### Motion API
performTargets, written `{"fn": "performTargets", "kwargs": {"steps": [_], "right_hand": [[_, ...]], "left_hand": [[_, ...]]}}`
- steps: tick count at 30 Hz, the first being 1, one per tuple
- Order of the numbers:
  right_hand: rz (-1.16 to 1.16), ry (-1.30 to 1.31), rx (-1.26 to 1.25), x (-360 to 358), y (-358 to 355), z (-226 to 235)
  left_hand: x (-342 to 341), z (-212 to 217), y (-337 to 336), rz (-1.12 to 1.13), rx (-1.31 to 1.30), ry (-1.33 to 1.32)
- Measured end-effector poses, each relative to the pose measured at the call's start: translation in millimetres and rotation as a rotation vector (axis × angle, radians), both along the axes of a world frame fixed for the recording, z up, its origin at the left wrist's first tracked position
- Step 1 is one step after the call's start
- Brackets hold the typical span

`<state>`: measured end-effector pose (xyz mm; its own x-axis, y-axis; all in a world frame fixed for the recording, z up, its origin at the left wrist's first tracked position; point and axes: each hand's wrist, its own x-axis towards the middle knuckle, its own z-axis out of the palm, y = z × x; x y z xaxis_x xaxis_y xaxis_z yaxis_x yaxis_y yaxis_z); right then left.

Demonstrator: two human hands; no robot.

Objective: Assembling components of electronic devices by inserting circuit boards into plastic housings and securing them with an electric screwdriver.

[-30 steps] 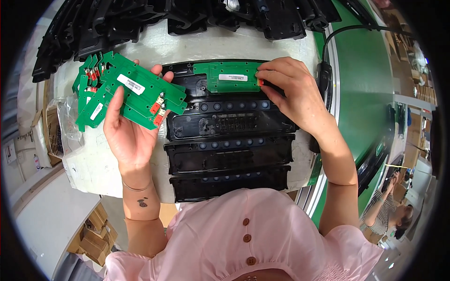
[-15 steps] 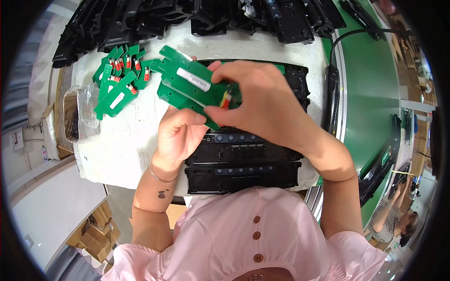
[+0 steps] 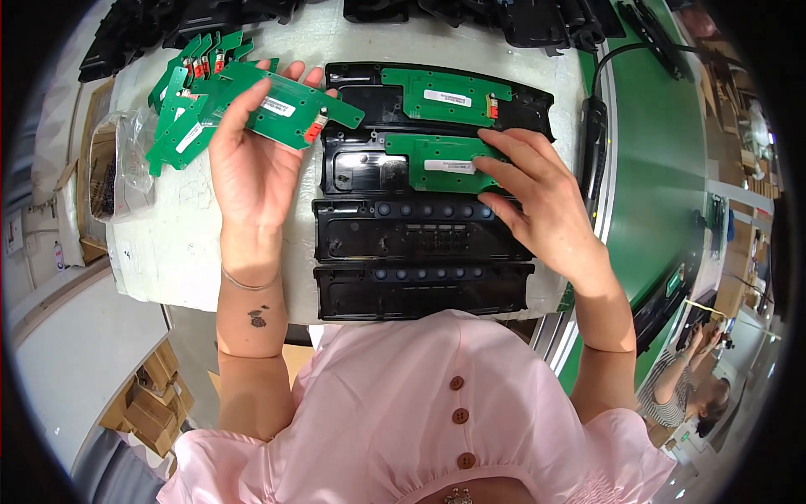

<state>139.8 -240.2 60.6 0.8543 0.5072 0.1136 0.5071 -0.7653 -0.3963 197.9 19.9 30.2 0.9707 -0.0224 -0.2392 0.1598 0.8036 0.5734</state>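
The left hand (image 3: pixel 252 181) grips a board (image 3: pixel 294 113) between thumb and fingers. To its right, another board (image 3: pixel 437 179) lies in the second panel (image 3: pixel 357 175) from the top, touched by the right hand (image 3: pixel 541 189); whether gripped, I cannot tell.

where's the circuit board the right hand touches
In the head view, the green circuit board is in the upper middle, over the second black panel from the top, with the right hand at its right end.

We wear a short-sleeved pink blouse (image 3: pixel 378 395) with brown buttons (image 3: pixel 460 416); our left forearm (image 3: pixel 243 338) carries a thin bangle (image 3: pixel 249 286) and dark tattoo (image 3: pixel 257 318).
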Motion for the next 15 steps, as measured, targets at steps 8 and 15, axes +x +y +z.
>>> {"fn": "performTargets", "kwargs": {"steps": [8,15], "right_hand": [[-0.037,0.000,0.075,1.5,1.2,-8.8],[-0.058,-0.040,0.052,0.1,-11.6,-14.5]], "left_hand": [[3.2,0.9,0.3,-0.027,-0.028,0.022],[1.7,3.1,0.2,-0.054,-0.022,0.035]]}}
